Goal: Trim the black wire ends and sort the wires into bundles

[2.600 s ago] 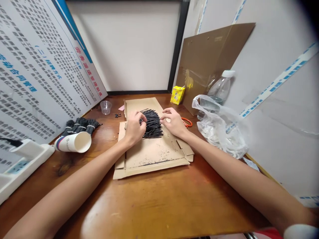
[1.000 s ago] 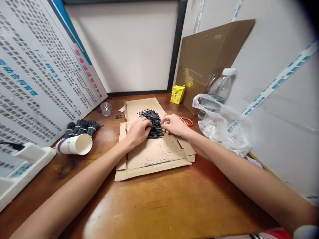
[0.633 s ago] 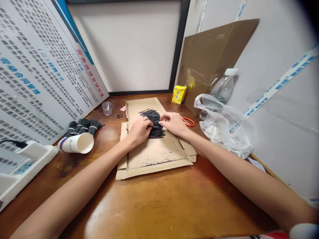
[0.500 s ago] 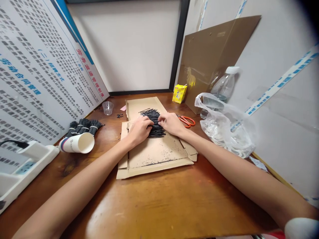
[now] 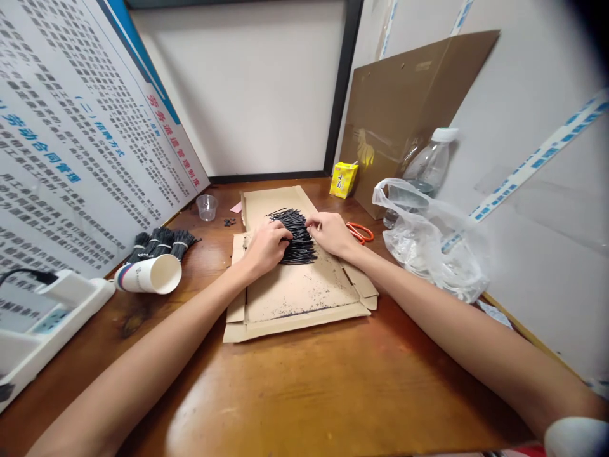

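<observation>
A pile of thin black strips (image 5: 299, 238) lies roughly side by side on a flattened cardboard box (image 5: 299, 292). My left hand (image 5: 268, 246) is closed at the left ends of the strips, its fingertips bent over them. At the right ends, my right hand (image 5: 332, 233) has its thumb and fingers drawn together against the strips. What exactly sits between the fingertips is too small to see. Orange-handled scissors (image 5: 360, 233) lie just behind my right hand, partly covered by it. Black specks are scattered over the front of the cardboard.
To the left are tied black bundles (image 5: 164, 241), a tipped paper cup (image 5: 152, 274), a clear small cup (image 5: 207, 207) and a white power strip (image 5: 57, 317). At the right stand a yellow drink carton (image 5: 343, 179), a plastic bottle (image 5: 431, 162) and a clear bag (image 5: 428, 247).
My right hand has shifted slightly right, to the edge of the pile, uncovering more strips and hiding more of the scissors. My left hand stays almost where it was.
</observation>
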Demonstrator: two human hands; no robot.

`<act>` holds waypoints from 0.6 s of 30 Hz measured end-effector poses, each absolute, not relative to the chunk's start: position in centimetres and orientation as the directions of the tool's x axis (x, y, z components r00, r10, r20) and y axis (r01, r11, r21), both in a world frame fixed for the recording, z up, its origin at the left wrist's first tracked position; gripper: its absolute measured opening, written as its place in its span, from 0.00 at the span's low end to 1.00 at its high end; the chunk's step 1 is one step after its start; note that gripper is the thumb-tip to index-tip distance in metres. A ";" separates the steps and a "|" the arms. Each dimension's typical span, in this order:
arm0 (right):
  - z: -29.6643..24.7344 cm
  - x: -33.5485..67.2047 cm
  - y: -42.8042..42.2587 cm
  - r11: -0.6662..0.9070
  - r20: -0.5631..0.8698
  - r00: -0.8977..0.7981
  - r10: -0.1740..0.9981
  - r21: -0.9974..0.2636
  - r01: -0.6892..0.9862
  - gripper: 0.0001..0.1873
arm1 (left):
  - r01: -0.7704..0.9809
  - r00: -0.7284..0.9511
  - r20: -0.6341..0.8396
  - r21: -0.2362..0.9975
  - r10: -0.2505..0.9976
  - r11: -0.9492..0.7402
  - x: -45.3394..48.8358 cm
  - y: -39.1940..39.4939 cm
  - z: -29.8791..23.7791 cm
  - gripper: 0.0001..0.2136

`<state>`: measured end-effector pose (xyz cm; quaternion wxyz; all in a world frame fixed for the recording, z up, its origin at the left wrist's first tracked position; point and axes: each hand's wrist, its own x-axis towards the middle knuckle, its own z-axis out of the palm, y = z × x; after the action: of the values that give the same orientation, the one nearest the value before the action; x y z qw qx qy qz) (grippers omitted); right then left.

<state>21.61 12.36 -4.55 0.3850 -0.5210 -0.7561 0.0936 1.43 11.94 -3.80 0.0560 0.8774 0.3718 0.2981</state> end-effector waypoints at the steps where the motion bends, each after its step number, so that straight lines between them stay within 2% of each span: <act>1: -4.5 21.6 12.3 0.432 0.483 -0.144 0.864 -0.563 0.705 0.10 | 0.617 0.534 0.485 0.336 0.693 -0.711 1.5 11.9 -3.8 0.09; 4: -4.6 21.6 12.4 0.393 0.472 -0.066 0.879 -0.640 0.661 0.09 | 0.624 0.451 0.513 0.403 0.730 -0.670 1.5 11.6 -3.6 0.07; 6: -4.9 21.5 12.6 0.356 0.451 -0.001 0.893 -0.703 0.616 0.10 | 0.637 0.338 0.546 0.467 0.766 -0.614 1.5 11.4 -3.3 0.05; 10: -6.0 20.6 13.0 0.283 0.362 0.070 0.930 -0.823 0.493 0.21 | 0.598 0.056 0.559 0.645 0.828 -0.476 1.4 11.8 -3.2 0.04; 14: -6.9 19.6 12.8 0.253 0.288 0.038 0.957 -0.889 0.381 0.24 | 0.424 -0.115 0.429 0.837 0.896 -0.346 1.4 13.0 -4.3 0.09; 18: -6.9 19.1 12.6 0.238 0.249 0.001 0.969 -0.927 0.291 0.23 | 0.201 -0.120 0.281 0.946 0.952 -0.254 1.4 14.1 -5.7 0.17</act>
<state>19.12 12.56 -6.88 0.4893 -0.5111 -0.6160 0.3463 1.44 14.14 -5.73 0.3411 0.5688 0.5066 0.5509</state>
